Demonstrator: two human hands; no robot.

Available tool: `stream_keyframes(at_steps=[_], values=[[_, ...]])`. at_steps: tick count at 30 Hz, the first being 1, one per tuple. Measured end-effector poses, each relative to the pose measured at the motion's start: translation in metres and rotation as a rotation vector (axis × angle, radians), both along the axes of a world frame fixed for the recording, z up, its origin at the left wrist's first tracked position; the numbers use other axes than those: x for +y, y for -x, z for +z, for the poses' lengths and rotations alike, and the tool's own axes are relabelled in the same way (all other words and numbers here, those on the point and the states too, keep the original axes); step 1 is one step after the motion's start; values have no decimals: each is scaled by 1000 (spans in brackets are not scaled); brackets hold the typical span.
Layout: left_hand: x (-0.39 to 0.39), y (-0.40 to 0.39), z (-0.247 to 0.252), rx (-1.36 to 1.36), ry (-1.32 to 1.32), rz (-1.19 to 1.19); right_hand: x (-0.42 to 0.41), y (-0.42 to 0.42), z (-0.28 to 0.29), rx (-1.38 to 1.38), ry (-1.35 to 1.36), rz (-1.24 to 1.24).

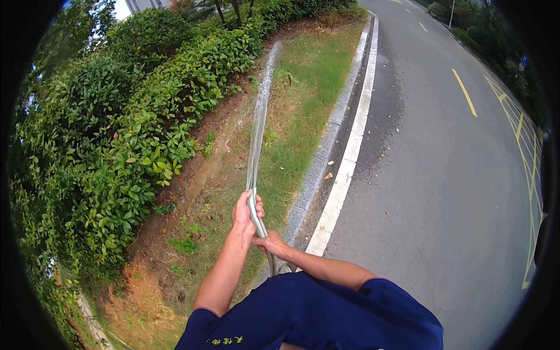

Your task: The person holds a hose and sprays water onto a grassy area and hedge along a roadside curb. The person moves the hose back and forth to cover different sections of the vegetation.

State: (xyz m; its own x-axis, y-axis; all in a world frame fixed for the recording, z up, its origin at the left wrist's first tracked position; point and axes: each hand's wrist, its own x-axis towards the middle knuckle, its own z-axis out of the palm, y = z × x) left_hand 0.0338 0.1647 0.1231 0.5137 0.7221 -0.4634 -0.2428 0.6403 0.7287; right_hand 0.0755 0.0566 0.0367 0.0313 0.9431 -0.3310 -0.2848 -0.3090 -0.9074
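A pale grey hose [258, 221] runs up from my waist, with a jet of water [260, 113] shooting from its end over the grass strip. Close behind the outlet, my left hand [247, 212] is closed around the hose. Lower down, my right hand [272, 244] grips the same hose, its fingers partly hidden beneath it. The water reaches toward bare soil near the hedge at the top. Muddy water [205, 173] lies on the soil between the grass and the hedge.
A leafy green hedge [144, 144] lines the left side. Right of the grass [321, 83] run a grey stone kerb [321, 153], a white edge strip [345, 170] and an asphalt road [428, 175] with yellow markings. Thin tree trunks stand beyond the hedge.
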Motion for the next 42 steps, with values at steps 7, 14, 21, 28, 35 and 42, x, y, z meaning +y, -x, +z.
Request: stream_keyframes(at_steps=[7,14,21,28,35,42], values=[[7,0,7,-3,2,18,6,-2,16,31,-9,-3],[9,4,4,-21,-17,51,9,1,17,17,3,-3],[20,7,0,-2,-4,13,15,5,13,58,2,-9],[37,2,4,20,-17,-27,29,3,19,57,-10,-25],[42,-3,17,37,-41,-33,39,2,22,91,-8,-60],[49,2,15,2,-39,-41,45,4,22,83,-11,-40]])
